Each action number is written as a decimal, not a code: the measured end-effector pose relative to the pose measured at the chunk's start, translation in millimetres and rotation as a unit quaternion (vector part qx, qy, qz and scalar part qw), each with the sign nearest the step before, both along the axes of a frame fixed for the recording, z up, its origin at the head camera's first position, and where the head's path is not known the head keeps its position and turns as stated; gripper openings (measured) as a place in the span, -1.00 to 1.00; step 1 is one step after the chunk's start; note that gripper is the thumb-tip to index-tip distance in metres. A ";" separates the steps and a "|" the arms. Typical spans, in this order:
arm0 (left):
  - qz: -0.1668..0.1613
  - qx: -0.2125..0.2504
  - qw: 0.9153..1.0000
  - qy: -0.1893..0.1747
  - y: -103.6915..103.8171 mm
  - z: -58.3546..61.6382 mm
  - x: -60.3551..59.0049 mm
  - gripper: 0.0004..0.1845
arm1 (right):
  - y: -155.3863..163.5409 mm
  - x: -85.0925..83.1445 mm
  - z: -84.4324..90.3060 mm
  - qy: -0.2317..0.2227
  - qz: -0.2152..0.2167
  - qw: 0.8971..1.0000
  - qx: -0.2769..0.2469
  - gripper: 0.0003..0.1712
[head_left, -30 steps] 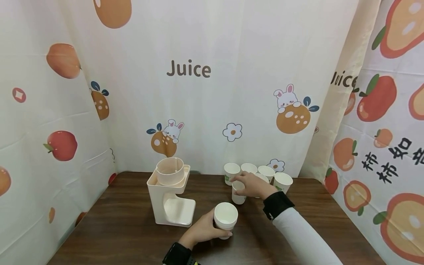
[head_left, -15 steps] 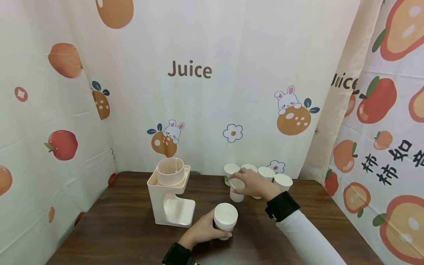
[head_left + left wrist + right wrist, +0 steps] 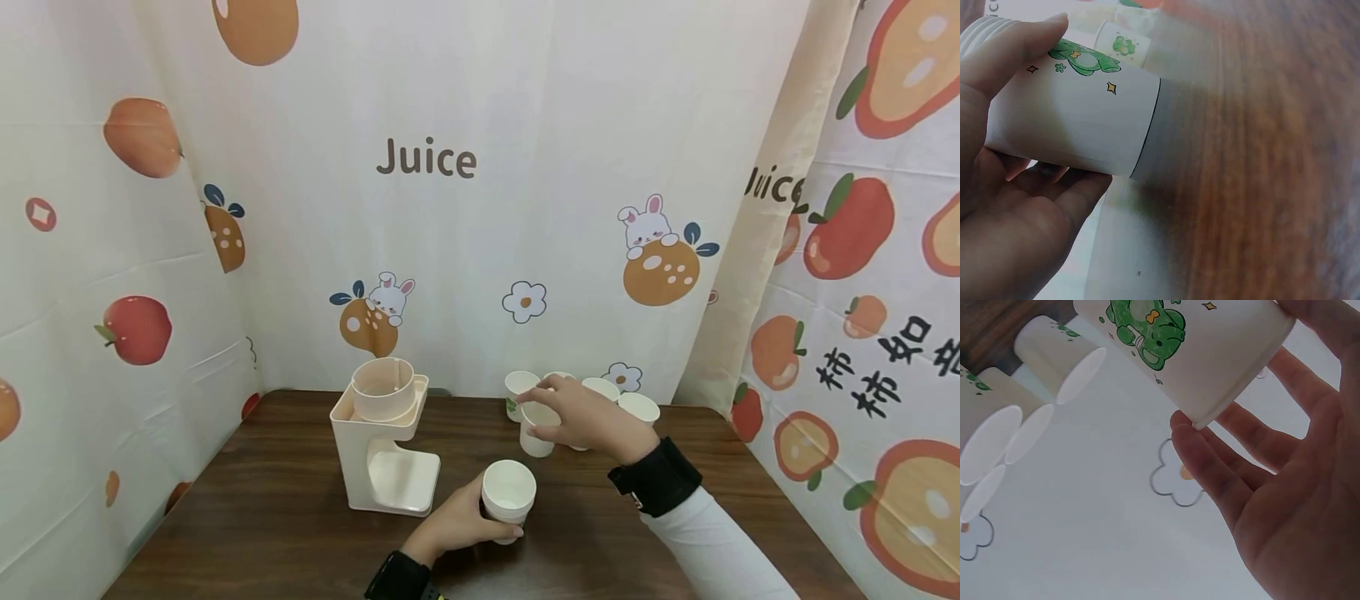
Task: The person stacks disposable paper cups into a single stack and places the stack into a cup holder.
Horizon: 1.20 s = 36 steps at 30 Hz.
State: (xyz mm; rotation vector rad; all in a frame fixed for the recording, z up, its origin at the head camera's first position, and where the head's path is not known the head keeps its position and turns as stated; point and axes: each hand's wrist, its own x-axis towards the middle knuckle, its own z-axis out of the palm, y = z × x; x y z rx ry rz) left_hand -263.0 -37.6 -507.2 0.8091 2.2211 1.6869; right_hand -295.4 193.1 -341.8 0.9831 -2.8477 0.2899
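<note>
In the head view my left hand grips a nested stack of white paper cups near the front of the table, its mouth upward. The left wrist view shows a green cartoon print on the outer cup, with my thumb along one side and fingers round the other. My right hand holds a single paper cup by its rim, farther back and a little right of the stack. In the right wrist view this cup has a green bear print, and my fingertips are right at its rim.
Several more paper cups stand upright behind my right hand, partly hidden by it. A cream juicer-like stand with a round holder on top stands to the left on the dark wooden table. Fruit-printed curtains close the back and sides.
The cup at my right hand has shifted slightly back, and my right wrist has moved a little to the right. My left hand and its stack stay in place.
</note>
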 end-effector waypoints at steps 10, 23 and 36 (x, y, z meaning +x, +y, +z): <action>-0.004 0.007 1.000 -0.008 0.7 2.7 1.5 -0.17 | -0.6 22.5 21.4 0.043 0.032 0.999 0.004 -0.53; -0.004 0.006 1.000 0.002 0.2 1.6 2.7 -0.18 | -8.5 44.3 26.8 0.031 0.067 0.997 -0.015 -0.54; -0.011 0.012 1.000 -0.003 -1.0 2.3 2.0 -0.20 | -18.4 57.2 21.8 0.031 0.113 0.993 -0.032 -0.53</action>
